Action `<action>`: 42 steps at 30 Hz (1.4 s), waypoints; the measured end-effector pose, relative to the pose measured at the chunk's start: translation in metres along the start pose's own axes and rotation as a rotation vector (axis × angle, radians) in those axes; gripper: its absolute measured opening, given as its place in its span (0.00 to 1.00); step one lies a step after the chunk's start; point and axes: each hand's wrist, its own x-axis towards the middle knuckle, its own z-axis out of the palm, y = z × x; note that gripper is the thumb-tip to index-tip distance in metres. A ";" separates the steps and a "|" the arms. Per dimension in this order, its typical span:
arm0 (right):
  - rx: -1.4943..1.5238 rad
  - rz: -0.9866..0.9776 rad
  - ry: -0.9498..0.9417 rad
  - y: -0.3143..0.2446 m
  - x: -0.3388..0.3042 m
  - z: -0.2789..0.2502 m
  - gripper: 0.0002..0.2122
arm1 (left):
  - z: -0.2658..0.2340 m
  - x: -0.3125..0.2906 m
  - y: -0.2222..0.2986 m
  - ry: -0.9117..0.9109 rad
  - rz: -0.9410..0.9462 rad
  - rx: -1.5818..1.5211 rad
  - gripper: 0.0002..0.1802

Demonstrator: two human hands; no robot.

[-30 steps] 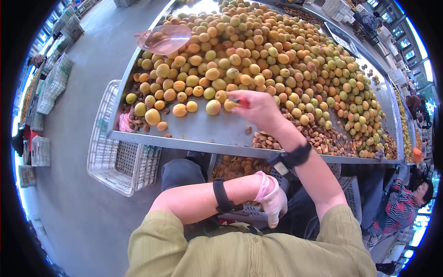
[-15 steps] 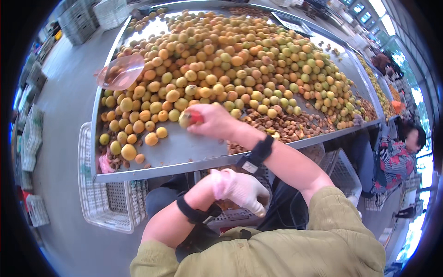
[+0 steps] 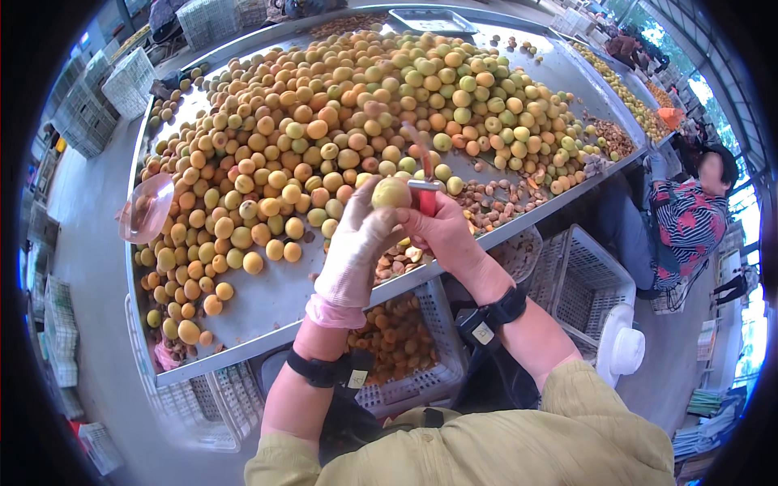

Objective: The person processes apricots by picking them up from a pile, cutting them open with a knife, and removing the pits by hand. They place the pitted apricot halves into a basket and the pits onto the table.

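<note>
My left hand [image 3: 356, 247], in a whitish glove with a pink cuff, is closed round a yellow-green apricot [image 3: 391, 193] above the near edge of the metal table. My bare right hand [image 3: 442, 229] grips a red-handled cutting tool [image 3: 428, 201] with a metal piece across its top; a thin, blurred part points upward, so its exact kind is unclear. The right fingers are close beside the fruit. Beyond both hands spreads a big heap of apricots [image 3: 292, 125]. Brown pits and split fruit pieces [image 3: 496, 206] lie on the table to the right of my hands.
Below the table edge, a crate [image 3: 450, 356] holds orange fruit halves. Other crates [image 3: 596, 279] stand right and left. A clear pink scoop [image 3: 150, 208] rests at the table's left edge. A person [image 3: 689, 215] in a patterned top sits on the right.
My right hand has drawn back from the heap with the apricot and the red tool. My left hand has risen from below the table edge and now holds the apricot. The view has shifted.
</note>
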 end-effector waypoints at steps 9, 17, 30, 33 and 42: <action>-0.046 -0.060 -0.048 0.020 0.015 -0.033 0.23 | -0.008 0.034 -0.016 0.202 0.060 0.252 0.32; 0.420 -0.132 0.584 0.015 0.029 -0.103 0.16 | -0.025 0.040 -0.010 0.231 0.001 0.406 0.32; 0.294 -0.108 0.443 -0.002 0.015 -0.113 0.20 | -0.021 0.044 -0.020 0.211 0.041 0.292 0.32; -0.212 -0.049 0.071 0.012 0.007 -0.073 0.20 | -0.023 0.043 -0.015 0.191 -0.008 0.278 0.33; -0.850 -0.095 -0.015 0.021 0.009 -0.056 0.24 | -0.031 0.042 0.001 0.166 0.036 0.259 0.31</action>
